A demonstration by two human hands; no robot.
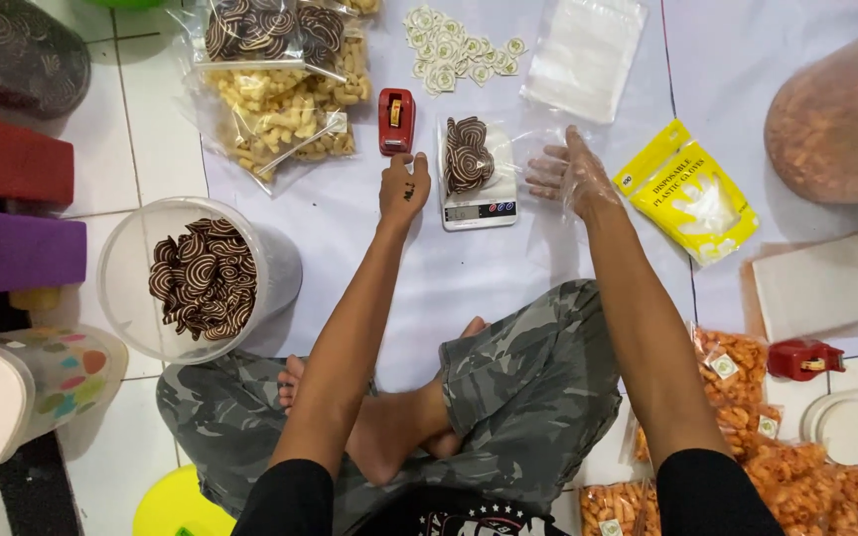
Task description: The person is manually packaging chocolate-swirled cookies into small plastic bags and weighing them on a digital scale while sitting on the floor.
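A small white kitchen scale [479, 203] sits on the white sheet in front of me, with a clear bag of brown-and-cream swirl snacks [467, 154] on top. My left hand [404, 189] rests bare on the sheet just left of the scale, fingers loosely curled, holding nothing. My right hand [573, 174] wears a thin clear plastic glove and hovers just right of the scale, fingers spread, empty. A clear round tub [201, 278] of the same swirl snacks stands to my left.
A red tape dispenser [396, 121], bags of yellow snacks [285, 114], small round labels [454, 50] and empty clear bags [583, 55] lie beyond. A yellow glove packet [692, 194] and packed orange snack bags [747, 397] lie right. Coloured containers [12, 159] line the left.
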